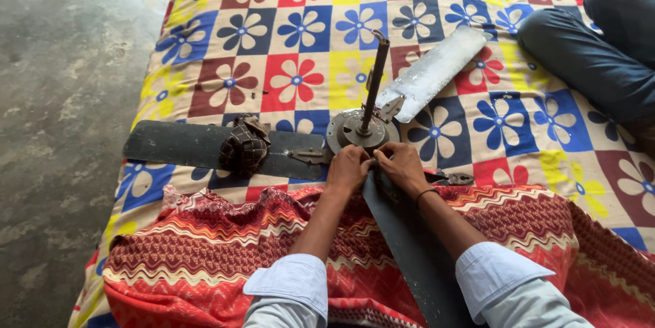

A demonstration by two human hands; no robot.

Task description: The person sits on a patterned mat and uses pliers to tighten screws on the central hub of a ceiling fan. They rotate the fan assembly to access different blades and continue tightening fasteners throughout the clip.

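A ceiling fan lies on a flowered patchwork sheet. Its round grey motor hub carries an upright dark rod. One dark blade reaches left, a pale silvery blade points to the upper right, and a third dark blade runs toward me between my forearms. My left hand and my right hand are side by side at the hub's near edge, fingers curled on the root of the near blade where it meets the hub. What the fingertips pinch is hidden.
A dark checked cloth is bunched on the left blade. A red and orange zigzag cloth covers the near part of the bedding. Another person's leg in dark trousers rests at the upper right. Bare concrete floor lies left.
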